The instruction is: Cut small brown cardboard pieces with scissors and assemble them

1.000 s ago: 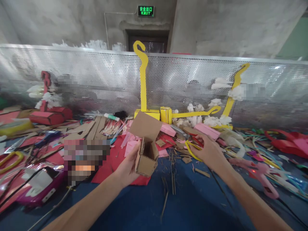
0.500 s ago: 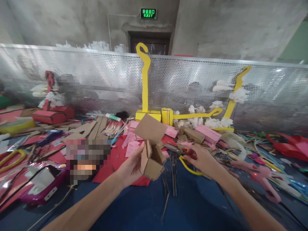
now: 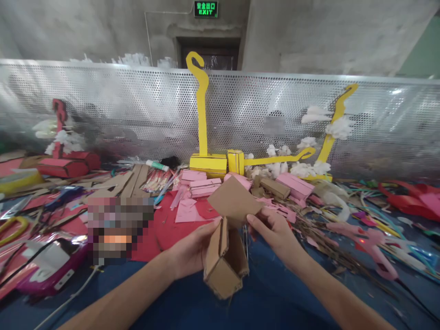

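Note:
My left hand (image 3: 192, 247) is closed around the side of a small folded brown cardboard box (image 3: 225, 275), its open hollow turned to the right. A flat, roughly square cardboard flap (image 3: 235, 201) stands up behind the box. On the flap's lower right edge, my right hand (image 3: 273, 231) pinches with thumb and fingers. Thin metal, perhaps scissor blades, shows just below the right fingertips, mostly hidden. Past the flap lie several pink-covered blocks (image 3: 205, 187), and red sheet material (image 3: 147, 243) spreads beside my left hand.
Yellow hooked cardboard forms (image 3: 202, 119) stand and lie before a perforated metal screen (image 3: 137, 114). At right is a pink glue gun (image 3: 373, 245) with its cord. A purple device (image 3: 51, 275) sits at left. Scraps litter the blue table (image 3: 165, 302).
The cardboard box has come nearer and tilted. My right hand, earlier holding red-handled scissors apart from the box, has moved left onto the flap. The view has shifted slightly.

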